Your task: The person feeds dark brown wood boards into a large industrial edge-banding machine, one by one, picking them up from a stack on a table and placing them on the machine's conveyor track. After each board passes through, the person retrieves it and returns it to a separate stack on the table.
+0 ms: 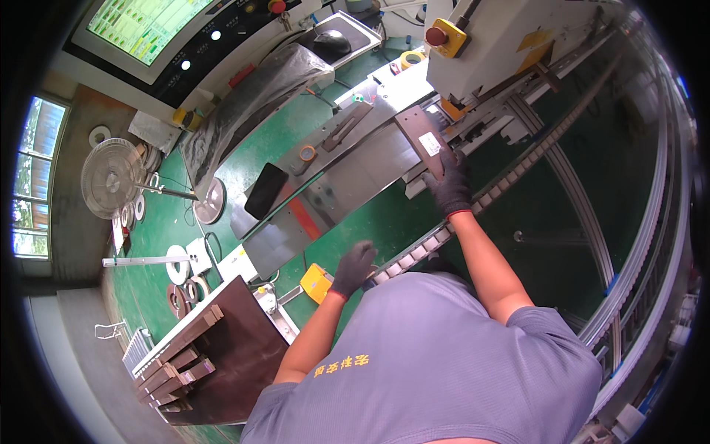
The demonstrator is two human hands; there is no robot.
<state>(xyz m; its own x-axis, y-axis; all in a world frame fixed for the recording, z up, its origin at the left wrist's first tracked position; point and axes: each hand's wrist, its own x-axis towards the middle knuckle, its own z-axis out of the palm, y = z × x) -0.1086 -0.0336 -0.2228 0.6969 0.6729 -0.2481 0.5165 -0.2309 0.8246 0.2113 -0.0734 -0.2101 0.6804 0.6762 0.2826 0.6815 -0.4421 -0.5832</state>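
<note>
My right hand point(452, 186), in a dark glove with a red cuff edge, grips the near end of a brown flat bar point(416, 127). The bar carries a white label point(429, 143) and lies slanted over the far right end of a grey metal worktable point(347, 196). My left hand point(355, 268), gloved the same way, is off the worktable's near side, beside a yellow box point(316, 283). Its fingers are loosely bent, a little blurred, and nothing shows in them. A black phone point(265, 191) and a roll of tape point(307, 153) lie on the worktable.
A white machine head with a red stop button point(436, 37) stands at the far right. Alongside my right arm runs a roller track point(488, 198). At lower left, a dark table point(248, 348) bears several brown strips point(174, 377). A fan point(112, 180) stands far left, below a lit screen point(148, 28).
</note>
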